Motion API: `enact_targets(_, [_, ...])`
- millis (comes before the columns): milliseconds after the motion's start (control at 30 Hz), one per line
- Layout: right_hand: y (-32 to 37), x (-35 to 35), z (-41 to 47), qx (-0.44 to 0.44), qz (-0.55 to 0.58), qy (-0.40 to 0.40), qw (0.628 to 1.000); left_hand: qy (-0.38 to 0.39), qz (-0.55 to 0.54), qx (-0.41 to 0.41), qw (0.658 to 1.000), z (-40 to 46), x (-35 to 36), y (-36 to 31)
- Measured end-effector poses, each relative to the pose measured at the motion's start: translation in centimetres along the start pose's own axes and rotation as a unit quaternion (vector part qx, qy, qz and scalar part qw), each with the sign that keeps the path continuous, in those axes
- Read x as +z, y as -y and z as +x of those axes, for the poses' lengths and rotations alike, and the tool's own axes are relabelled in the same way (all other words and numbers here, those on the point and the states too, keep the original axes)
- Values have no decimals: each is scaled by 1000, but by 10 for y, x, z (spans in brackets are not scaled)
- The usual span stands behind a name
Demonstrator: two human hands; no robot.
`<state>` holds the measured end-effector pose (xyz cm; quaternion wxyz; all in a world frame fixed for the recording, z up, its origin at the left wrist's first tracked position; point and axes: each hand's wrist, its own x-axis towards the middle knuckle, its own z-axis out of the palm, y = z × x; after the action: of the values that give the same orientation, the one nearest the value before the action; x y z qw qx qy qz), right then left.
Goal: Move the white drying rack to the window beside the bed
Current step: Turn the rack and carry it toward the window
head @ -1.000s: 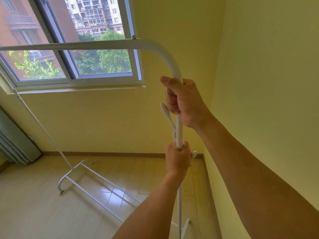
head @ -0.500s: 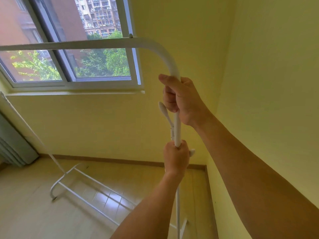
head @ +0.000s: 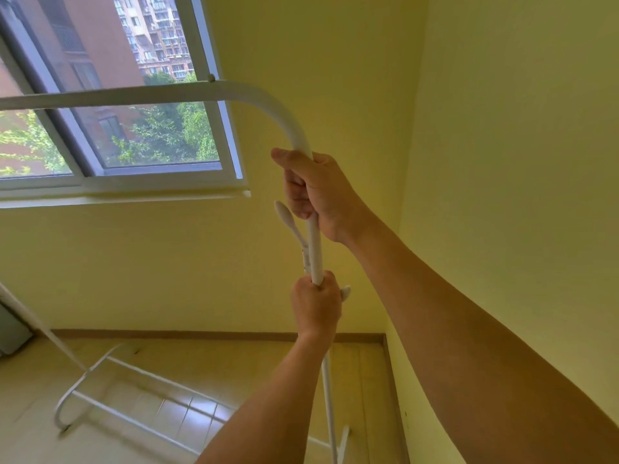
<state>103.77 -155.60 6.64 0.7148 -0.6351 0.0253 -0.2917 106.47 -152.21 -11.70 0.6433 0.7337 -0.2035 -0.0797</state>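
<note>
The white drying rack (head: 140,94) is a tubular frame: its top bar runs across the window, curves down into the near upright, and its base rails lie over the floor at lower left. My right hand (head: 321,192) grips the upright just below the bend. Lower on the same pole, my left hand (head: 315,308) is closed around it beside a white side hook. The window (head: 160,177) with a white frame fills the upper left, its sill just behind the rack. The rack's far upright is only partly seen at the left edge. No bed is in view.
A yellow side wall (head: 502,162) runs close along my right arm and meets the window wall in a corner. A grey radiator-like unit (head: 11,331) stands at the far left. Light wooden floor (head: 160,360) with a brown skirting board lies below.
The rack's base has slid left across the floor and looks blurred. The view has closed in on the window wall and turned upward. Both hands keep the same grip on the upright.
</note>
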Motion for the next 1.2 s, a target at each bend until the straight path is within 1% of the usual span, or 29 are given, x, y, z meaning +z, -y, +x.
enact_targets(267, [-14, -18, 44, 6, 0, -4, 1000, 8, -5, -8, 1000, 42, 20, 4])
enact_targets(433, [-24, -34, 78, 0, -9, -8, 1000, 39, -7, 2, 999, 76, 35, 9])
enact_targets(700, [-37, -79, 136, -3, -15, -30, 999, 66, 2, 2, 998, 133, 77, 7])
enact_targets(933, [-51, -105, 196, 11, -10, -7, 1000, 32, 18, 1, 999, 188, 105, 2])
enact_targets(1200, [-70, -126, 252, 5, 15, 15, 1000, 5, 17, 10, 1000, 240, 127, 7])
